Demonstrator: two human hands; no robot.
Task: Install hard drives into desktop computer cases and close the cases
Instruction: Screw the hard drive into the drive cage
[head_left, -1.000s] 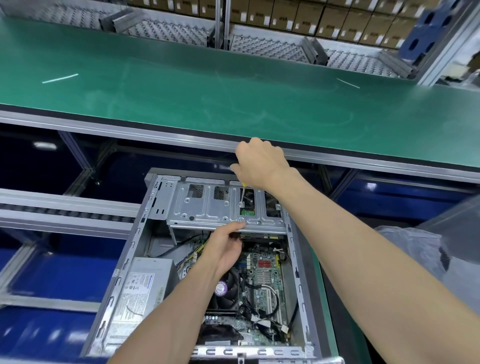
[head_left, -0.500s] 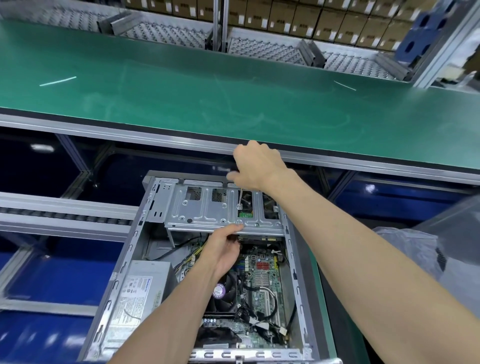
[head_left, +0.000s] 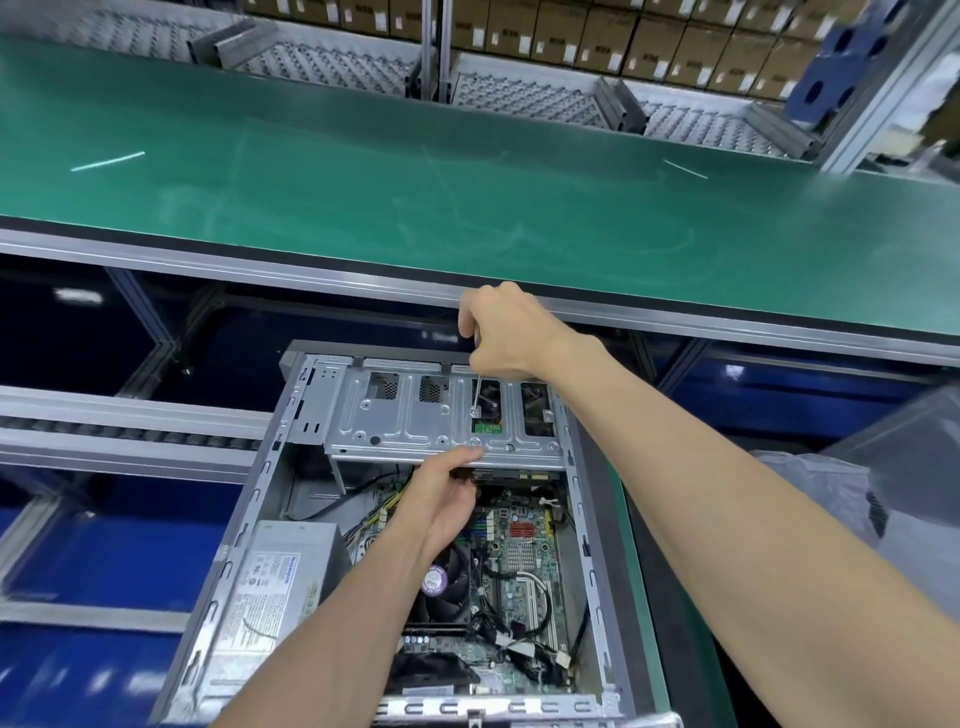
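Note:
An open desktop case (head_left: 244, 525) lies on its side below me, its motherboard and fan exposed. A silver drive cage (head_left: 410, 415) spans its far end. My right hand (head_left: 506, 330) grips a yellow-handled screwdriver (head_left: 475, 382), its thin shaft pointing down onto a screw on top of the cage. My left hand (head_left: 441, 499) reaches under the cage's near edge, thumb along the edge, fingers curled on a dark part beneath. A hard drive (head_left: 511, 475) shows only as a dark edge under the cage.
A grey power supply (head_left: 275, 587) fills the case's near left corner. Behind the case runs a green conveyor belt (head_left: 467, 197), with roller racks and cardboard boxes (head_left: 597, 36) beyond. A plastic bag (head_left: 841, 499) lies to the right. Metal rails (head_left: 104, 421) are at left.
The view has shifted slightly. My right hand has kept the screwdriver on the cage top, and my left hand stays under the cage edge.

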